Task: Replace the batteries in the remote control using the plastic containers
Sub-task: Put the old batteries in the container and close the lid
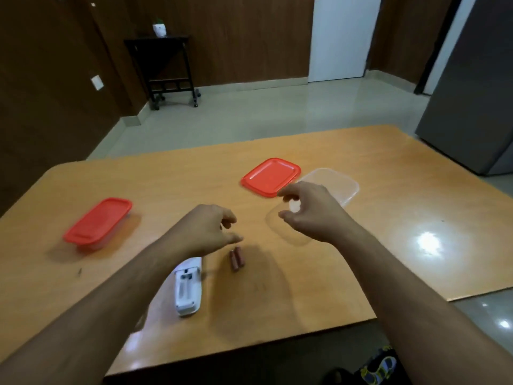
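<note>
A white remote control [188, 287] lies face down near the table's front, its battery bay open and empty. Two reddish-brown batteries [236, 257] lie side by side just right of it. My left hand [206, 232] hovers above the remote's far end, fingers loosely curled, holding nothing. My right hand [308, 211] hovers over a clear open plastic container [336, 187], fingers apart and empty. The container's red lid [270, 177] lies flat to its left. A second container with a red lid on [97, 223] stands at the left.
The orange wooden table [388, 232] ends close in front of me and at the right. Beyond it are a tiled floor, a dark side table [163, 68] with a small potted plant, and a grey cabinet [472, 93] at the right.
</note>
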